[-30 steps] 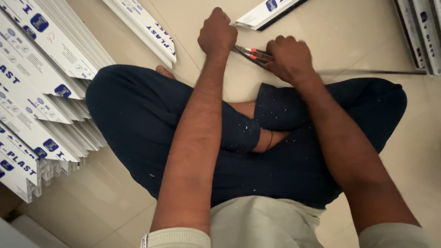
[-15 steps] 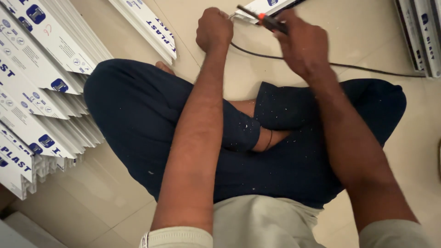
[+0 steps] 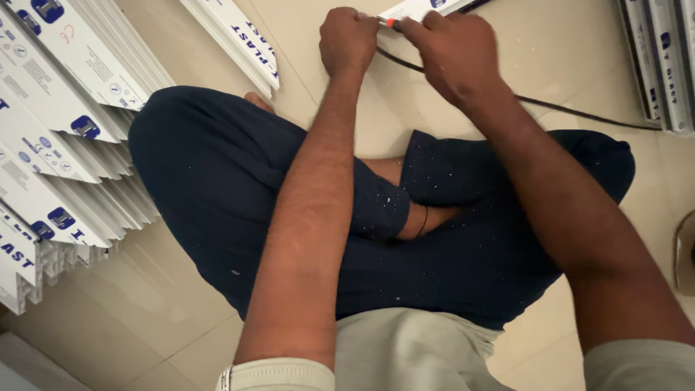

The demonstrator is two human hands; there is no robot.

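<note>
Sitting cross-legged on the floor [image 3: 463, 51], my left hand [image 3: 349, 40] is fisted on the black cable [image 3: 579, 112], steadying it, while my right hand [image 3: 452, 54] pinches a small orange-tipped tool [image 3: 389, 22] at the top of the frame.

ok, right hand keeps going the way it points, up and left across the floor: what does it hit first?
Probably the left hand: the right hand points straight at it, pinching a small orange-tipped tool between them beside the white profile piece. Depth is unclear, so it could meet the profile first.
</note>
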